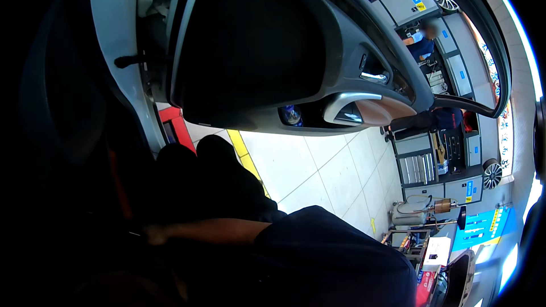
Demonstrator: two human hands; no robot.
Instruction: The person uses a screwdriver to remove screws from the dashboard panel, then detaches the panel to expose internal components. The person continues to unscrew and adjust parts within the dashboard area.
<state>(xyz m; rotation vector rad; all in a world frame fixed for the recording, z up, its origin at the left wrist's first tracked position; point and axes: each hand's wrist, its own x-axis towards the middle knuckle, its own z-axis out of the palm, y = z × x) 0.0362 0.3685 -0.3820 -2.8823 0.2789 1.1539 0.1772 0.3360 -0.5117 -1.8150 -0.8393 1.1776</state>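
Note:
My right hand [156,235] reaches left into deep shadow at the lower left, its bare forearm [222,231] coming out of a dark short sleeve [335,250]. The fingers look closed, but darkness hides most of them and whatever they hold. A thin bright line, perhaps a metal edge, shows just beyond them. Above the forearm are my knees [219,162] in dark trousers. No left hand can be made out in the dark lower area.
An open car door [352,40] with a chrome inner handle [374,78] and a bottle [292,115] in its pocket fills the upper middle. The white door sill [122,51] runs at left. Beyond lie floor tiles [318,165], grey cabinets [421,162] and people at work.

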